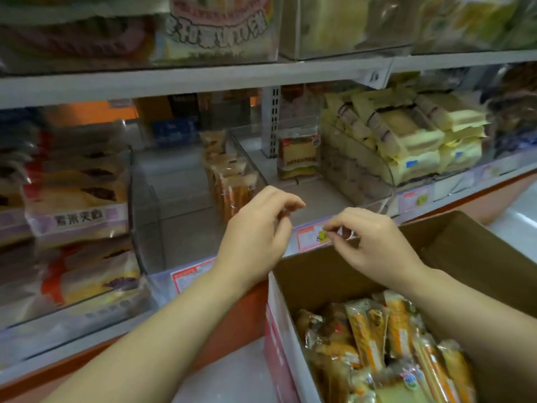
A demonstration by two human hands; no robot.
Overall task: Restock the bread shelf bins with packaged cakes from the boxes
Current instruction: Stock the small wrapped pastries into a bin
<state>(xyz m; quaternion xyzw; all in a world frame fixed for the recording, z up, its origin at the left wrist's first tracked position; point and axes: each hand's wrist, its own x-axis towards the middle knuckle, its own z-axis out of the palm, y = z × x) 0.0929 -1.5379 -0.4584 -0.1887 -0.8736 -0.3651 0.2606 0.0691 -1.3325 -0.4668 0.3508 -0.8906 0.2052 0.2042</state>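
Cardboard box (pixel 470 245) sits near right, its packaged cakes (pixel 377 338) within easy reach. The left hand (pixel 255 231) and right hand (pixel 369 239) hover empty, fingers loosely curled, before the half-filled clear bin (pixel 180 222), likely between loads.

The box (pixel 334 274) is brown cardboard, matt and slightly rough inside, with a smoother printed pink-and-white outer face. The cakes (pixel 377 344) in it are wrapped in glossy, crinkled clear plastic that catches the light. The bins (pixel 145 216) are clear, smooth, shiny plastic. The shelf (pixel 174 82) looks like painted metal, pale grey and smooth, as does the perforated upright (pixel 271 123). The price tags (pixel 189 277) are paper. The yellow packs (pixel 406 141) look more matt.
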